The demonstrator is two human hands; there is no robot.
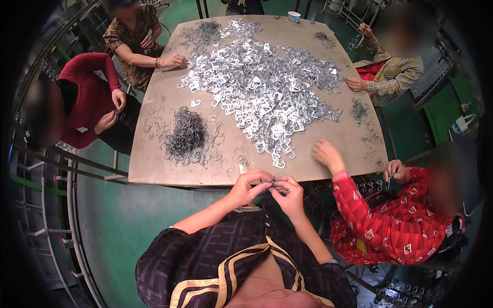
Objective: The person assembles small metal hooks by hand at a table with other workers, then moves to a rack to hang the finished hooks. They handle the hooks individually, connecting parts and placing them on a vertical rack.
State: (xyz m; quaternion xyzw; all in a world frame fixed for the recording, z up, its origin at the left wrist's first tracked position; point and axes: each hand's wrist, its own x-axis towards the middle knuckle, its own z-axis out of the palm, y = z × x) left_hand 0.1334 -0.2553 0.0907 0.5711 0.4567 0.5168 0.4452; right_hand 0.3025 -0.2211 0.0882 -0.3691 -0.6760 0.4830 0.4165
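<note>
In the head view, the left hand [250, 186] and the right hand [289, 193] meet just off the near edge of the tabletop [154, 169], fingertips pinched together around a small metal piece [272, 180] held between them. Both hands are closed to a fine pinch, thumbs and forefingers pressed in and the other fingers curled; the piece is so small here that its shape cannot be made out, nor whether it is a wire, a clip or both.

To do this joining work well, I judge the piece should stay close to the body and steady, one hand bracing while the other works the fit, with pressure light enough not to bend thin metal.

On the tabletop, a big heap of bright metal clips [262, 87] spreads across the middle, its near end reaching toward the hands. A dark pile of wire hooks [187, 136] lies to the left, with loose wires scattered around it.

Other people sit around the tabletop: a red patterned sleeve [359, 205] reaches toward the clips at the right, and a paper cup [294, 17] stands at the far edge.
</note>
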